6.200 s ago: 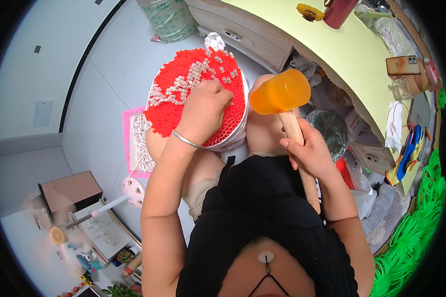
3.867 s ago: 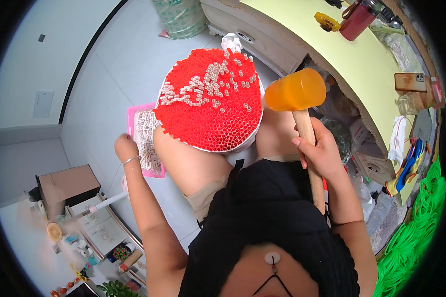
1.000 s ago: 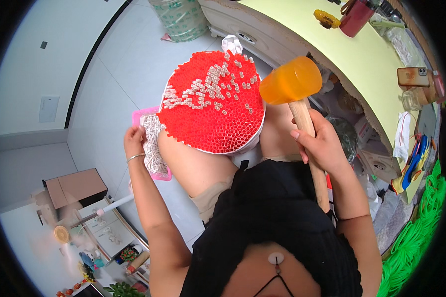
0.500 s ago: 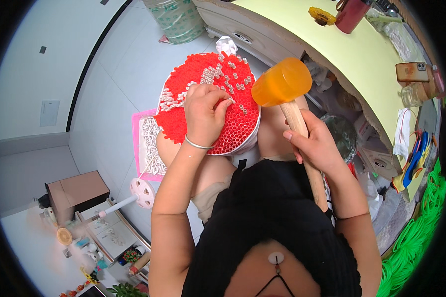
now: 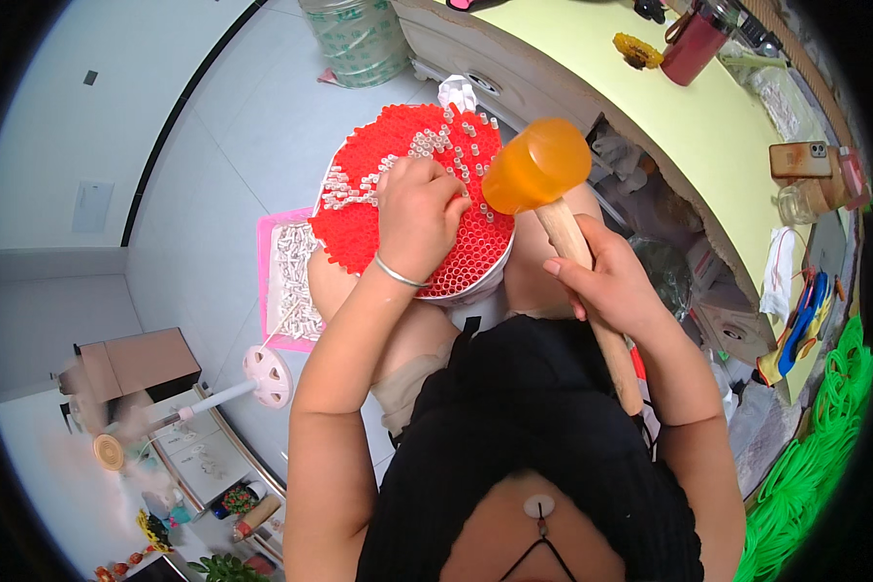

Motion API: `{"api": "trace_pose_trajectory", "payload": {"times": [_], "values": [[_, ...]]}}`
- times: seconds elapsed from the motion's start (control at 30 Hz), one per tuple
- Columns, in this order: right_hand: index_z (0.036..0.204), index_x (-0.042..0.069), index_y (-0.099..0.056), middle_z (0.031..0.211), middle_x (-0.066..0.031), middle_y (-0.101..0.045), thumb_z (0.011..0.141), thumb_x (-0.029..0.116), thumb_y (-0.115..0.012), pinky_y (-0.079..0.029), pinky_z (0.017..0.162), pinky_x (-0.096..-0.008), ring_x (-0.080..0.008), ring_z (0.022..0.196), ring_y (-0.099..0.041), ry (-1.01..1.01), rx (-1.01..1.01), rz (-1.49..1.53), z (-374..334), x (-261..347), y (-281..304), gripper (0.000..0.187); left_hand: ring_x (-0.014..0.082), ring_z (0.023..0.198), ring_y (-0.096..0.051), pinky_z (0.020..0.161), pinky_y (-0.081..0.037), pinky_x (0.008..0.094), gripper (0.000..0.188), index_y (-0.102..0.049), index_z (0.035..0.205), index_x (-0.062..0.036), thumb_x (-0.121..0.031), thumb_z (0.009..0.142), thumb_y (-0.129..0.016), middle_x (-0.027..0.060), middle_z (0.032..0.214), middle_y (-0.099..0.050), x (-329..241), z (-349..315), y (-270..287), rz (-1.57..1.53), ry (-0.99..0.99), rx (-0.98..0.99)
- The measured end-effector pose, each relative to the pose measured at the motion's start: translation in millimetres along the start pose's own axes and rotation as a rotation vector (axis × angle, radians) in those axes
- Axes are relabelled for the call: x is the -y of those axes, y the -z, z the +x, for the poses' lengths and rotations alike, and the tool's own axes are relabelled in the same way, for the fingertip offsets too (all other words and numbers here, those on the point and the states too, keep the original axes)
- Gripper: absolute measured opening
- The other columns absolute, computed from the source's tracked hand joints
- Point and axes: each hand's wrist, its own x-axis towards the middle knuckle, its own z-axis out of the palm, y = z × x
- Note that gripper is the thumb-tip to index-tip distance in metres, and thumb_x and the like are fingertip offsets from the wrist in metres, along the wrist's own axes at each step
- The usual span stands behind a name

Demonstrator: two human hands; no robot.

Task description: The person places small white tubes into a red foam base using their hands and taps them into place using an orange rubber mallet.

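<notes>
Between my knees stands a round bundle of packed red tubes [image 5: 359, 238], with white tubes [image 5: 349, 194] poking up among them. My left hand [image 5: 419, 215] is over its middle, thumb and forefinger pinched on what seems to be a small white tube, mostly covered by the fingertips. My right hand [image 5: 619, 274] grips the wooden handle of a mallet [image 5: 536, 167]. The mallet's translucent orange head hangs just right of my left fingertips and hides part of the bundle's right edge.
A pink tray [image 5: 265, 291] of loose white tubes lies left of my leg. A pale yellow table [image 5: 592, 39] curves along the right, holding a red flask [image 5: 696, 44] and a phone [image 5: 800, 160]. Green cord [image 5: 815, 456] is heaped at lower right.
The mallet has shifted left, closer to my left hand, still in my right hand. My left hand stays pinched over the bundle and has moved slightly right. The view has shifted a little.
</notes>
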Motion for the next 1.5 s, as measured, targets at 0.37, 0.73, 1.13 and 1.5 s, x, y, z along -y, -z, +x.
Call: {"api": "trace_pose_trajectory", "payload": {"times": [0.37, 0.73, 1.13, 1.5], "values": [[0.100, -0.006, -0.053, 0.074, -0.0161, -0.056, 0.090, 0.020, -0.067, -0.052, 0.065, -0.0444, -0.0334, 0.066, -0.064, 0.391, -0.093, -0.816, 30.5, 16.3, -10.5, 0.031, 0.0269, 0.077, -0.068, 0.076, -0.054, 0.0388, 0.018, -0.075, 0.091, -0.0029, -0.018, 0.082, -0.072, 0.0140, 0.082, -0.071, 246.5, -181.1, 46.8, 0.322, 0.893, -0.266], [0.119, 0.000, -0.052, 0.073, 0.0002, -0.053, 0.093, 0.014, -0.066, -0.042, 0.044, -0.0225, -0.0065, 0.048, -0.051, 0.108, -0.144, -0.025, -2.8, 26.4, -17.1, 0.032, 0.0311, 0.071, -0.071, 0.073, -0.056, 0.0401, 0.010, -0.076, 0.077, -0.0057, -0.014, 0.074, -0.070, 0.0186, 0.078, -0.073, 300.0, -310.0, -22.2, 0.292, 1.046, 0.375], [0.123, -0.003, -0.052, 0.072, -0.0010, -0.055, 0.093, 0.014, -0.066, -0.042, 0.044, -0.0220, -0.0065, 0.047, -0.050, 0.020, -0.098, 0.022, -0.5, 0.4, -1.5, 0.036, 0.0028, 0.054, -0.044, 0.048, -0.035, 0.0201, 0.006, -0.072, 0.091, -0.0006, -0.004, 0.089, -0.068, -0.0027, 0.068, -0.059, 115.5, -101.2, 72.8, -0.497, 0.800, -0.428], [0.123, -0.002, -0.052, 0.074, -0.0016, -0.057, 0.093, 0.014, -0.065, -0.043, 0.044, -0.0220, -0.0069, 0.047, -0.051, 0.021, -0.048, 0.063, -5.4, -7.6, 5.1, 0.036, 0.0297, 0.072, -0.063, 0.066, -0.050, 0.0377, 0.010, -0.071, 0.086, -0.0029, -0.006, 0.078, -0.075, 0.0130, 0.079, -0.065, 9.8, -0.8, 19.8, -0.262, 0.159, 0.084]]}}
